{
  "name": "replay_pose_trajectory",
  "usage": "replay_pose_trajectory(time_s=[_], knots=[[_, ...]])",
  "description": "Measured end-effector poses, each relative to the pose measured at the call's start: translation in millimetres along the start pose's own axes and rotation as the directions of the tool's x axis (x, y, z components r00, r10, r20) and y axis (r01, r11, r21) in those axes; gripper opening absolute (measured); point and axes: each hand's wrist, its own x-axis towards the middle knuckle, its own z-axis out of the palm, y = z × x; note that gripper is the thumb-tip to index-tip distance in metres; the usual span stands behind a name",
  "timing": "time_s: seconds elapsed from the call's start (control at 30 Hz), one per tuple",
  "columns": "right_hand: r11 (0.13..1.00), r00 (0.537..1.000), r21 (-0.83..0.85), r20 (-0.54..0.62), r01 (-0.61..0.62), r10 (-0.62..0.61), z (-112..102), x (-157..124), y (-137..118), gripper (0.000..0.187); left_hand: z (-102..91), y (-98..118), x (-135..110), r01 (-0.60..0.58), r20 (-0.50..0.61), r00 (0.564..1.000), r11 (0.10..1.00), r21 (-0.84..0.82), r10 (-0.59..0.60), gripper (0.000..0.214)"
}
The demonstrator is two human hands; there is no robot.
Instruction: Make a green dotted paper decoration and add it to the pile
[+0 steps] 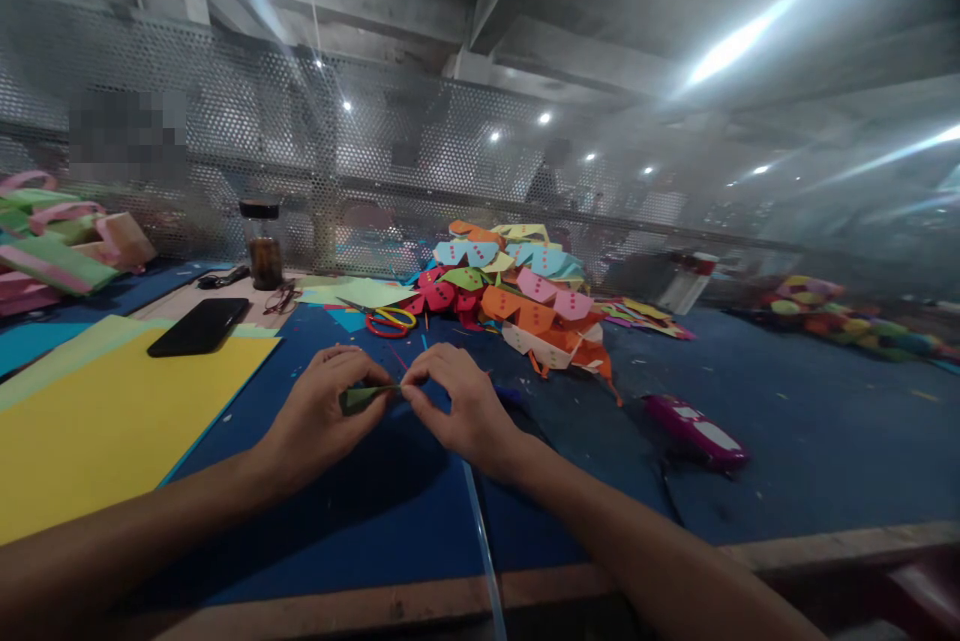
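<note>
Above the near middle of the blue table [315, 546], a small green paper piece [363, 398] sits between both hands. Muted and narrow, it is wider on the left and tapers rightward; part of its outline is hidden. The left hand [324, 411] pinches it between thumb and fingers, nearly closed; the right hand [466, 408] pinches its tip. Bright dotted paper shapes [534, 293] lie farther off.

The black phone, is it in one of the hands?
No, the phone lies flat at left, apart from the left hand and right hand, which meet at a green piece.
</note>
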Motion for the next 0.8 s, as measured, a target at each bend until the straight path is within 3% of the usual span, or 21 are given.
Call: replay_pose_trajectory(time_s=[0.63, 0.8], knots=[[0.999, 0.996, -0.014, 0.085, 0.036, -0.035, -1.6, -1.1, -1.0, 0.01, -0.2, -1.4, -1.7, 0.004, 0.025, 1.0, 0.999, -0.038, -0.003, 0.011], [0.999, 0.997, 0.003, 0.058, 0.05, -0.05, -1.0, -1.6, 0.0, 0.013, 0.1, -2.0, -2.1, -0.011, 0.036, 0.999, 0.999, -0.05, 0.013, 0.011]])
